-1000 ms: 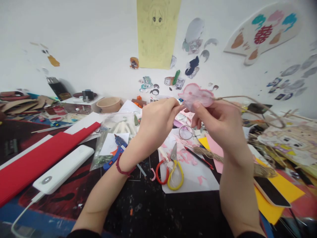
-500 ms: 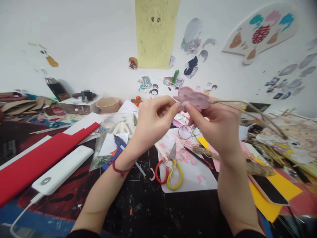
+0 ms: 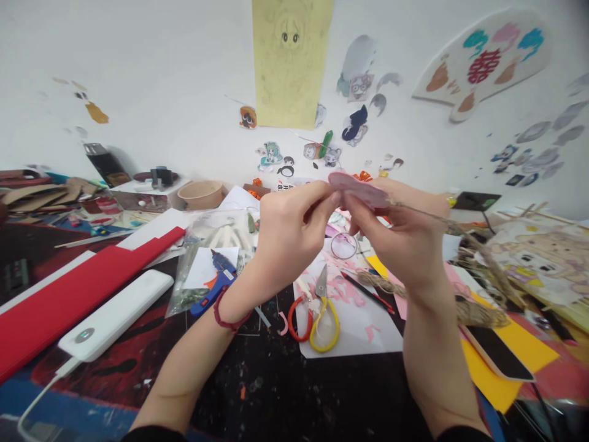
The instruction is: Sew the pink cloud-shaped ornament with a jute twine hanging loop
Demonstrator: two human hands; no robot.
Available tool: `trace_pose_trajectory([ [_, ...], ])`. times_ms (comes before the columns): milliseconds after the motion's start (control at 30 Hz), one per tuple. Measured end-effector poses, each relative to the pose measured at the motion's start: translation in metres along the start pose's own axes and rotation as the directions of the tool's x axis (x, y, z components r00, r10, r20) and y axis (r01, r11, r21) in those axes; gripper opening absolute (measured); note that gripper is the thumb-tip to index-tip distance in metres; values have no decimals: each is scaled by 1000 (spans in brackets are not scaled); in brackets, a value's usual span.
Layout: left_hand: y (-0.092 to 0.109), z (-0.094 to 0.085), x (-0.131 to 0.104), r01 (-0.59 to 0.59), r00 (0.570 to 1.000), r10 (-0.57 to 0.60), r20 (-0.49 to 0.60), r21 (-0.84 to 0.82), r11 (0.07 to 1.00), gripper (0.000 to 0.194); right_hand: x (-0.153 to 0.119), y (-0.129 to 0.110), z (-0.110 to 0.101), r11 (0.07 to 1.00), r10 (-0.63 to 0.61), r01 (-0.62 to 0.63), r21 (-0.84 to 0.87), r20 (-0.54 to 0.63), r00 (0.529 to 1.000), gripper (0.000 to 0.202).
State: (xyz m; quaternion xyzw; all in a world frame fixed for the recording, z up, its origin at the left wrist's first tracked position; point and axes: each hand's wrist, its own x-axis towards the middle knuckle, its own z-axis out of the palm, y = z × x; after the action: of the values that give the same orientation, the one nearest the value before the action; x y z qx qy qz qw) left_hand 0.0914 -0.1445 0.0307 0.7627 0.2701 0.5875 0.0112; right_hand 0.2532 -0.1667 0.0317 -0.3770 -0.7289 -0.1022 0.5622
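Between my two hands, above the table, is a flat pink cutout (image 3: pixel 358 189) with a darker pink rim. My right hand (image 3: pixel 402 227) is closed on its lower edge, thumb in front. My left hand (image 3: pixel 297 227) is pinched at its left end; whether those fingertips grip the cutout or something small beside it is hidden. Twine (image 3: pixel 427 215) runs from the cutout's right side past my right hand. Below lie scissors (image 3: pixel 326 325) with one red and one yellow handle, on white paper (image 3: pixel 363 337) scattered with pink scraps. A thin ring (image 3: pixel 343 245) shows beneath my hands.
At the left are a blue glue gun (image 3: pixel 214 298), a white power bank (image 3: pixel 115 316) and red folded card (image 3: pixel 87 288). A red-and-black pencil (image 3: pixel 368 293), a twine bundle (image 3: pixel 481 312) and a phone (image 3: pixel 497 353) on yellow paper (image 3: pixel 529 344) lie right. A wall rises behind.
The pink cutout has tipped flatter and sunk slightly. My left hand has turned and shifted a little right. The twine beside my right hand has dropped lower.
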Motion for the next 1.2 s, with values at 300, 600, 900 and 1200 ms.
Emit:
trace_pose_trajectory([
  [300, 1, -17, 4, -205, 977, 176, 121, 292, 934, 11, 4, 1, -5, 998, 61, -62, -32, -45, 997, 36],
  [600, 0, -7, -3, -402, 916, 315, 250, 532, 745, 27, 1, -9, -10, 932, -153, 129, -339, -43, 987, 39],
  [900, 4, -10, 3, -89, 973, 52, 223, 159, 983, 23, 2, -10, -16, 895, -237, 225, -386, 18, 971, 31],
  [1200, -4, -10, 7, 10, 962, -17, 272, 26, 1000, 28, 2, -8, -15, 912, -247, 265, -314, 97, 964, 20],
])
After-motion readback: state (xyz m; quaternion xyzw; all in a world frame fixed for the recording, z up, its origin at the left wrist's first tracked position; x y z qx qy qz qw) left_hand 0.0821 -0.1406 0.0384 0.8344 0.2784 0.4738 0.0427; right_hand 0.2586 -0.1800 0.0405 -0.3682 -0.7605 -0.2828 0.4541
